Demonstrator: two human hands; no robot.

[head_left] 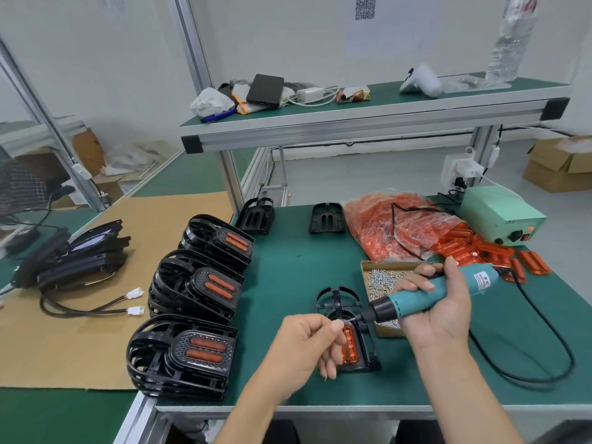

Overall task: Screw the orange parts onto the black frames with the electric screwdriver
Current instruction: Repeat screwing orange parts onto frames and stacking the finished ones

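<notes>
Black frame lay on bench, near edge, orange part seated inside. Left hand pinched a screw to the bit; right hand, grip wrapped round electric screwdriver, angled it in. Screw tray just beside, presumably for reach.

three finished stacks, two empty frames
</notes>
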